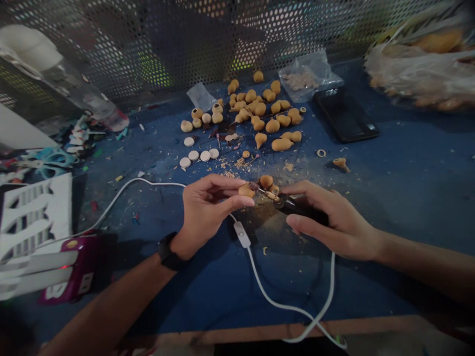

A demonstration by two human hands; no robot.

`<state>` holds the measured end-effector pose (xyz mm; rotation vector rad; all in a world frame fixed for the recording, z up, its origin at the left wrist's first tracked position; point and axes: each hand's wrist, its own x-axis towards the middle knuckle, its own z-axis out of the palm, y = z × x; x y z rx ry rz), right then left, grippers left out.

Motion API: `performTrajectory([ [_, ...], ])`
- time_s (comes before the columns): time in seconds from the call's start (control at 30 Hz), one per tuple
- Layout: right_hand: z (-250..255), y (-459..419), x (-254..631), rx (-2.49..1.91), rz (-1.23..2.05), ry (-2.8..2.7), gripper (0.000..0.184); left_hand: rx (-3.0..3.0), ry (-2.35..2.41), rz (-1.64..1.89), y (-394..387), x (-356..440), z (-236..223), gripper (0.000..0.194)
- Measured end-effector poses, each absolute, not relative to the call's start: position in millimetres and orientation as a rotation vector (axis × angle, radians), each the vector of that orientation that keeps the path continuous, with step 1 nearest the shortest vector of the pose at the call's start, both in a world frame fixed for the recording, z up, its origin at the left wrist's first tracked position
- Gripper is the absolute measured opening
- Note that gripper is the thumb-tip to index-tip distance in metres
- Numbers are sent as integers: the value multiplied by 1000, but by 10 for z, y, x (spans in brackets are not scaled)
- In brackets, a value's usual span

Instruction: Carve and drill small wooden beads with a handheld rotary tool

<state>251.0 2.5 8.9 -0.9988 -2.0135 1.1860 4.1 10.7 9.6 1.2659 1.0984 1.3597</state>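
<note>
On my remote feed, my left hand (208, 207) pinched a gourd-shaped bead (246, 191) against the bit of the rotary tool (297, 205), clamped in my right hand (334, 222), just beyond the white cord's inline switch (242, 234).

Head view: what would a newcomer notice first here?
The hands dominate the centre: the left hand holds a small gourd-shaped piece to the bit of a black rotary tool in the right hand. Beyond them, similar pieces and white discs lie among shavings on the blue bench, before a perforated metal screen.
</note>
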Motion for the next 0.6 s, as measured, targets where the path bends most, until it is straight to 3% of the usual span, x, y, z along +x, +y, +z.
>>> performTrajectory([
  [0.6,80,23,2515,-971,1158,-2024,25,1302,1178,1359,125,52,125,39],
])
